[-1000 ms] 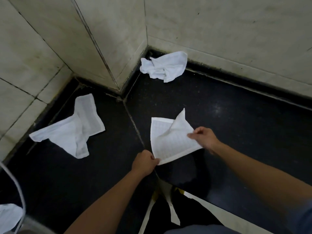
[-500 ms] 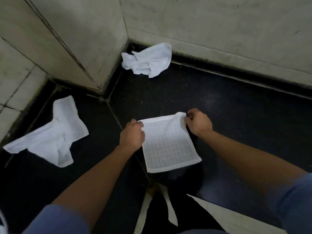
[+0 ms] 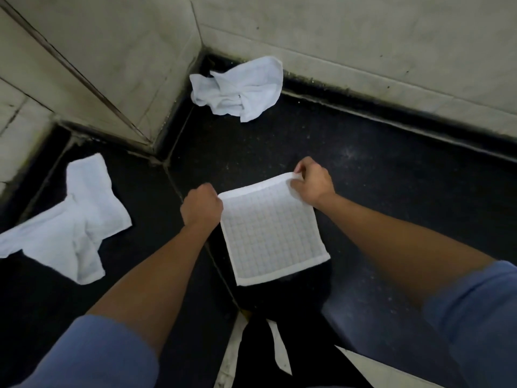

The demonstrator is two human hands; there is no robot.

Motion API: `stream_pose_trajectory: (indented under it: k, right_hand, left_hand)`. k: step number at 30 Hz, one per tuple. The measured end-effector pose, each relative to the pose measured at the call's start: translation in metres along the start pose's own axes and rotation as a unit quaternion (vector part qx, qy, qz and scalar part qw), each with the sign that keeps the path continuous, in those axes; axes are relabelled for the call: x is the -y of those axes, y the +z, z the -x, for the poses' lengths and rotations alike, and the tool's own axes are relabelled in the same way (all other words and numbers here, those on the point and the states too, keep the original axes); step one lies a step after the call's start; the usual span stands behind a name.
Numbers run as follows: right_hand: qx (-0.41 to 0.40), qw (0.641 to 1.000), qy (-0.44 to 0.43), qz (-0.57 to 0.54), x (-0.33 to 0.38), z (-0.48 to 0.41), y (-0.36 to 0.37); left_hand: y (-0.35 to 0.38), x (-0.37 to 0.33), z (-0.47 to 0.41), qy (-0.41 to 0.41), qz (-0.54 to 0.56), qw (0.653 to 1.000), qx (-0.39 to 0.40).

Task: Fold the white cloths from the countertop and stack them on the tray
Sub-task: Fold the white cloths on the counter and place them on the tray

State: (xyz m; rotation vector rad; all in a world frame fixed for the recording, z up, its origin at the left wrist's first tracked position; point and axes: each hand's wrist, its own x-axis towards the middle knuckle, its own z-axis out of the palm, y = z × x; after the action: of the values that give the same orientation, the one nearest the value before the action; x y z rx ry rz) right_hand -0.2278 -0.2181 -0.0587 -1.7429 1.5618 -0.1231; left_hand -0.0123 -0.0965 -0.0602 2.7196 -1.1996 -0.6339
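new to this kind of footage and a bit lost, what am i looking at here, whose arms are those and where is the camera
No machine here: these are a person's two bare hands. The camera sits on the person's head, looking forward and down, so both arms reach in from the bottom. The surface is a black speckled countertop in a corner of pale tiled walls. The left hand and the right hand each hold a far corner of a square white cloth with a grid pattern, spread out. A crumpled white cloth in the far corner and a crumpled white cloth at the left lie loose.
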Motion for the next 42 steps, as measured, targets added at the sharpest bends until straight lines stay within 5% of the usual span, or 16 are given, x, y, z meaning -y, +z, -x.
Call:
stream_pose_trajectory:
  k: [6,11,13,18,22,36,42]
  right_hand:
    - [-0.047,0.98,-0.08,0.176,-0.013,0.013,-0.005]
    - [0.092,0.945,-0.18,0.256,-0.047,0.074,0.007]
    - [0.071,0.934,-0.207,0.282,-0.063,0.094,0.008]
    - [0.045,0.896,-0.301,0.324,-0.086,0.13,0.004]
    - [0.064,0.874,-0.277,0.395,-0.09,0.141,0.01]
    - [0.034,0.859,-0.348,0.374,-0.109,0.152,0.003]
    - [0.08,0.926,-0.277,0.243,-0.113,0.16,-0.001]
  left_hand:
    - [-0.003,0.004,0.022,0.1,0.017,0.995,-0.021]
    - [0.022,0.005,0.089,0.246,-0.057,0.961,0.114]
    - [0.036,0.014,0.113,0.28,-0.094,0.945,0.143]
    - [0.048,0.028,0.139,0.342,-0.108,0.928,0.101]
    - [0.054,0.026,0.154,0.366,-0.148,0.913,0.104]
    - [0.047,0.025,0.16,0.319,-0.193,0.921,0.115]
    - [0.044,0.03,0.167,0.355,-0.157,0.915,0.106]
